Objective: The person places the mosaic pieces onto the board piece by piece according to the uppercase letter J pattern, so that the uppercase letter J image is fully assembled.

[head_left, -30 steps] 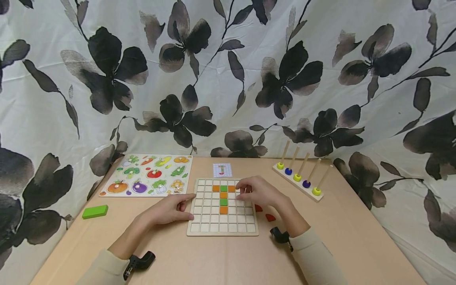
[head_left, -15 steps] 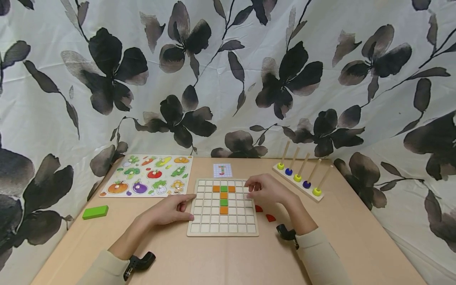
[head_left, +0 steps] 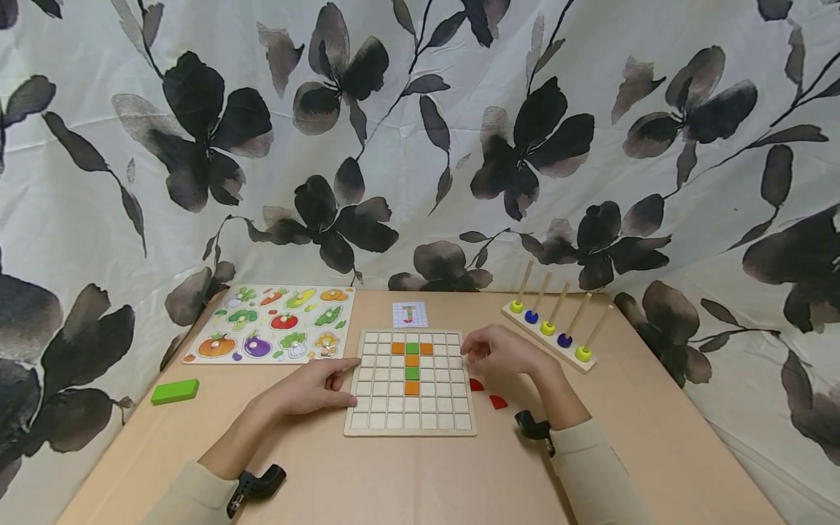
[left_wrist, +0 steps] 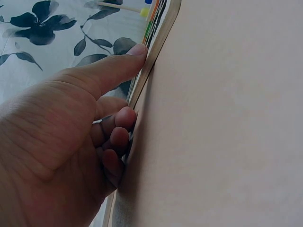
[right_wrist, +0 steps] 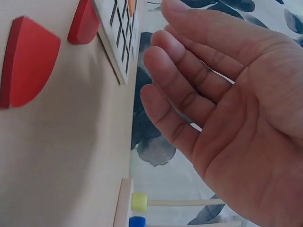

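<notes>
A pale wooden grid board [head_left: 383,421] lies in the middle of the table. Orange tiles [head_left: 412,389] and green tiles [head_left: 412,372] form a T in its squares. At the board's left edge, my left hand [head_left: 308,388] touches with straight thumb and forefinger; in the left wrist view its other fingers bend loosely beside that edge. My right hand [head_left: 505,355] hovers by the upper right edge. The right wrist view shows its fingers [right_wrist: 158,64] relaxed and slightly bent, holding nothing. Beneath it lie two red curved-edge pieces [head_left: 499,402], one close against the board.
A small pattern card [head_left: 420,315] lies behind the board. To the back left is a vegetable puzzle board [head_left: 226,321], with a green block [head_left: 175,391] in front. A peg stand [head_left: 554,343] with yellow and blue beads stands at the back right.
My right hand has moved right, from over the board's upper right squares to just past its right edge. My left hand and the tiles stay where they were.
</notes>
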A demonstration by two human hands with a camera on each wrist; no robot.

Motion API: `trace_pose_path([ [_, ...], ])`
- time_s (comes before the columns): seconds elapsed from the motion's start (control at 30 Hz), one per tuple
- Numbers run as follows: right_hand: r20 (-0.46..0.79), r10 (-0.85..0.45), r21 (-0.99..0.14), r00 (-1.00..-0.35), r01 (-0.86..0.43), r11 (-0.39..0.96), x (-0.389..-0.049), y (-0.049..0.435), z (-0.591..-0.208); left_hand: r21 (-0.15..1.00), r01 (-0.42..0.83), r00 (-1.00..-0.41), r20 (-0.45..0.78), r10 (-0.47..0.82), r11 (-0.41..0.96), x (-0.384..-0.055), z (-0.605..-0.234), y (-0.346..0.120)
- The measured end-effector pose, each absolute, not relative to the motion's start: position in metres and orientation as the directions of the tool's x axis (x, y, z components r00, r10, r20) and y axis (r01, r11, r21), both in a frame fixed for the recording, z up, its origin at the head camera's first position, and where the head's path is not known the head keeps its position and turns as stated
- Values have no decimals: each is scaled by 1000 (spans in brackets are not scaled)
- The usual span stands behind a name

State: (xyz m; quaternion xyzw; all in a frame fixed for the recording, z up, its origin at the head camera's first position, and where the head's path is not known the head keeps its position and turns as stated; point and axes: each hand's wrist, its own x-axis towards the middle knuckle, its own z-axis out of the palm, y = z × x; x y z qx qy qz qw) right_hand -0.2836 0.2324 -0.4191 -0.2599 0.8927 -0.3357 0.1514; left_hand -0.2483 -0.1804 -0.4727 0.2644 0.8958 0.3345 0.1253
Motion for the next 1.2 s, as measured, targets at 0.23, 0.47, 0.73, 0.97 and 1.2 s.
trace_pose_path([
  [0.23,-161,-596,-702,-787,-334,629,-287,238,-427,677,382,-827,-53,559,629,-248,-474,-181],
  [0.47,-227,-593,-698,-773,-296,652,-290,241,-433,681,379,-828,-52,558,627,-248,-474,-181],
  [0.73,-268,-589,-688,-763,-277,671,-292,243,-439,677,386,-827,-47,561,627,-248,-474,-181],
  [0.97,-265,-599,-676,-755,-298,674,-293,241,-441,668,403,-824,-33,566,625,-250,-474,-181],
  [1.2,-261,-599,-654,-757,-318,687,-293,240,-444,663,417,-818,-24,575,622,-251,-474,-181],
])
